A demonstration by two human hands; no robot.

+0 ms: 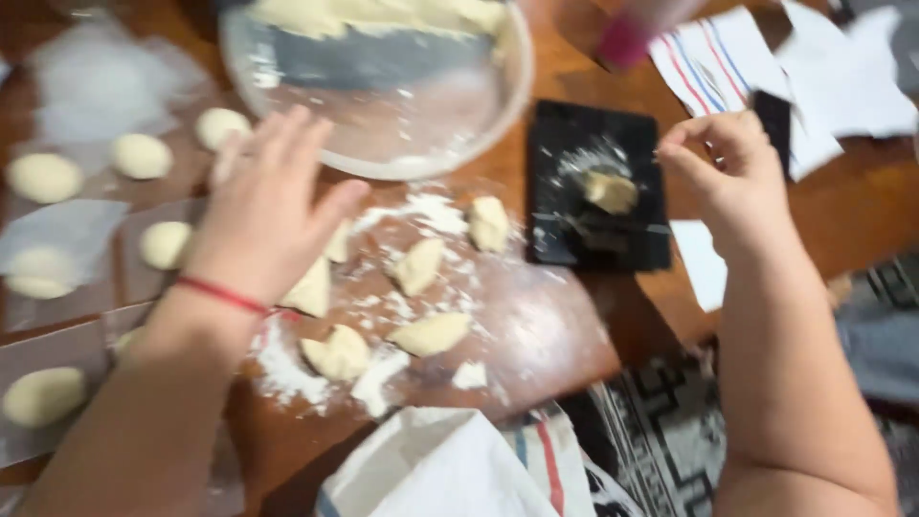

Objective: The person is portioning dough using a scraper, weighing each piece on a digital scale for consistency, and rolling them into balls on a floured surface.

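Portioning dough looks like the step in hand, judged from how things lie on the wooden table [862, 215]. Its far edge carries a wide clear bowl [383, 115] holding a mass of dough and a dark scraper blade. Along the left edge sit clear plastic sheets [67, 239] bearing rounded dough balls [43, 177]; these look already shaped. Toward the far right corner lies a striped cloth [713, 57], and a second cloth [450, 464] hangs over the near edge.

Right of the bowl, near the table's middle, stands a small black scale [598, 187], and a small dough lump [611, 191] rests on its platform, dusted with flour.

Between bowl and near edge, a floured patch holds several rough-cut dough pieces [431, 333], some just beside one another, none yet rounded.

The left hand [263, 215], with a red cord at the wrist, hovers over the cut pieces nearest the bowl, fingers spread wide and holding nothing; motion blur hides whether it touches any piece. The right hand [732, 172] sits just right of the scale, fingertips pinched narrow together; whether a scrap of dough is between them cannot be told.

The next move likely calls for adjusting the lump's weight, then lifting it off the scale cleanly without dragging flour about.
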